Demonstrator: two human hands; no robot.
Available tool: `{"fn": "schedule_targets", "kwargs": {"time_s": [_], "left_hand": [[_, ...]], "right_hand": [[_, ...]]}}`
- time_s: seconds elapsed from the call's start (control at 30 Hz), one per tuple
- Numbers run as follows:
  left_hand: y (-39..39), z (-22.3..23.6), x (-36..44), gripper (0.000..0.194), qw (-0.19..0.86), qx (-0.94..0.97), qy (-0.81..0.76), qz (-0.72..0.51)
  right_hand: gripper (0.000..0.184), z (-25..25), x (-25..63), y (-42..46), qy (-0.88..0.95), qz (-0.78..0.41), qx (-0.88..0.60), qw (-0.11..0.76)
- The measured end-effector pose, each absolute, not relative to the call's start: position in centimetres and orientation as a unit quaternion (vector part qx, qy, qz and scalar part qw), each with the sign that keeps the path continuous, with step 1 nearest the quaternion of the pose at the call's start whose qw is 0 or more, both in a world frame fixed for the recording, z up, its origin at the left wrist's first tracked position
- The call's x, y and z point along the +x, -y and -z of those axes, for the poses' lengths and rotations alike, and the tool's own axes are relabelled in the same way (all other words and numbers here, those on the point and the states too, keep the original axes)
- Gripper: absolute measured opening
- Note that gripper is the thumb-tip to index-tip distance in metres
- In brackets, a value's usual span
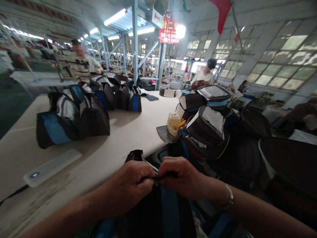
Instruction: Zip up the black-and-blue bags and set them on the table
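Note:
My left hand (130,186) and my right hand (182,178) meet at the top edge of a black bag with a blue stripe (168,211) that lies at the near edge of the table. Both hands are closed, pinching the bag's upper seam or zipper line between fingers and thumbs. A metal bracelet sits on my right wrist. The bag's lower part runs out of view below.
A long white table (128,132) carries several finished black-and-blue bags (74,120) on the left, a pile of bags (210,129) on the right, a cream thread spool (173,123), and a white flat device (52,167). Two people work at the far end.

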State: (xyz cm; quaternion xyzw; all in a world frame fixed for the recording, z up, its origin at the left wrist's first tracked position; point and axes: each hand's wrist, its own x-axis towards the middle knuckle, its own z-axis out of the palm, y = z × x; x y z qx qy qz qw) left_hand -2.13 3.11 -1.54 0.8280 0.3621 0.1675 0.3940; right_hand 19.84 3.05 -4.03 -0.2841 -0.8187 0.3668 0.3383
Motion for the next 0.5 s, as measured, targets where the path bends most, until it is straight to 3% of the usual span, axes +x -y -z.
{"fn": "schedule_targets", "kwargs": {"time_s": [0.1, 0.23, 0.33, 0.4, 0.5], "left_hand": [[-2.9, 0.5, -2.6, 0.018, 0.459, 0.807, -0.348, -0.131], [-3.1, 0.1, -2.8, 0.047, 0.517, 0.782, -0.336, -0.096], [-2.7, 0.6, -2.5, 0.050, 0.527, 0.772, -0.352, -0.054], [-2.2, 0.9, -2.3, 0.047, 0.501, 0.790, -0.349, -0.051], [-1.2, 0.9, -1.9, 0.040, 0.427, 0.838, -0.329, -0.084]], "right_hand": [[0.005, 3.7, 20.4, -2.3, 0.872, -0.285, -0.219, 0.332], [0.013, 3.4, 21.1, -1.3, 0.928, -0.120, -0.192, 0.294], [0.016, 3.4, 21.4, -0.6, 0.947, -0.010, -0.186, 0.263], [0.018, 3.2, 21.6, -0.2, 0.946, -0.020, -0.183, 0.265], [0.020, 2.3, 22.0, 0.3, 0.903, -0.195, -0.210, 0.319]]}}
